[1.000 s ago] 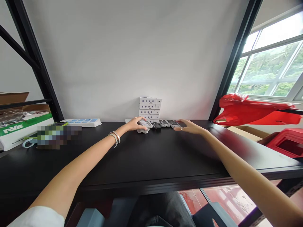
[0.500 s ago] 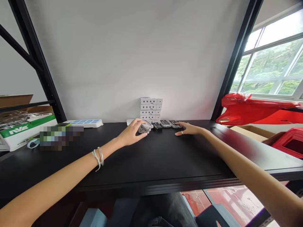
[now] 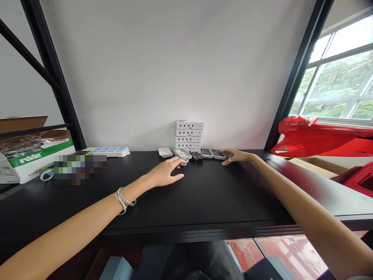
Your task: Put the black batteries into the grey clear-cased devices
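Note:
My left hand hovers over the black tabletop with its thumb spread from the fingers and nothing in it. Just beyond its fingertips lie pale, flat device casings, which look stacked. To their left is a white cover-like piece. Small black blocks lie to the right of the casings. Farther right are two flat devices with dark inner faces, one beside the other. My right hand rests at the outer one, fingertips at its right edge, thumb apart; whether it touches is hard to tell.
Several white boxes are stacked against the wall. A white power strip, a blurred item and a green-and-white carton stand left. Red plastic hangs right, above an open cardboard box. Black uprights flank the table.
My left hand has drawn back toward me from the pale casings, uncovering them and the white piece. My right hand stays by the right-hand device. The view has shifted slightly.

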Available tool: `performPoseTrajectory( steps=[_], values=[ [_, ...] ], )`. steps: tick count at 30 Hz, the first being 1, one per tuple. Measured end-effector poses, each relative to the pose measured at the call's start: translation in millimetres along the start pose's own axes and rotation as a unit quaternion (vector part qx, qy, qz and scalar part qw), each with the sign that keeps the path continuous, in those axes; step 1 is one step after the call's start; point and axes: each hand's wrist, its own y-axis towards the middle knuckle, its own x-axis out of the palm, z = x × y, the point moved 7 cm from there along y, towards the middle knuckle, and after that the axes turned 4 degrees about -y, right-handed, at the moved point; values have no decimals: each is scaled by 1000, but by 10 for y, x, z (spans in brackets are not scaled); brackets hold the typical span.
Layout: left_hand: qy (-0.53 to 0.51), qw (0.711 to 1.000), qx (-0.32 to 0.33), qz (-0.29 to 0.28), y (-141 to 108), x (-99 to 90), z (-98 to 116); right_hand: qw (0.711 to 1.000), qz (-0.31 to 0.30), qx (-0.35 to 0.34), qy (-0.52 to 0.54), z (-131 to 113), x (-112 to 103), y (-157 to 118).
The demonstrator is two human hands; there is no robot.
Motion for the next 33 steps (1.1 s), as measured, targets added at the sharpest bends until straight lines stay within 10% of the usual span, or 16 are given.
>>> performPoseTrajectory(
  steps=[12, 22, 28, 33],
  values=[
    [5, 1000, 8, -25, 7, 126, 21, 997, -60, 14, 50, 122, 211, 324],
    [0, 1000, -4, -30, 0, 119, 28, 995, 30, 55, 82, -77, 161, 129],
    [-20, 999, -9, -24, 13, 147, -6, 992, 87, -27, 85, -699, -165, -136],
    [-80, 996, -41, 3, 22, 197, -126, 982, 62, -172, 42, -1542, 122, -457]
  ],
)
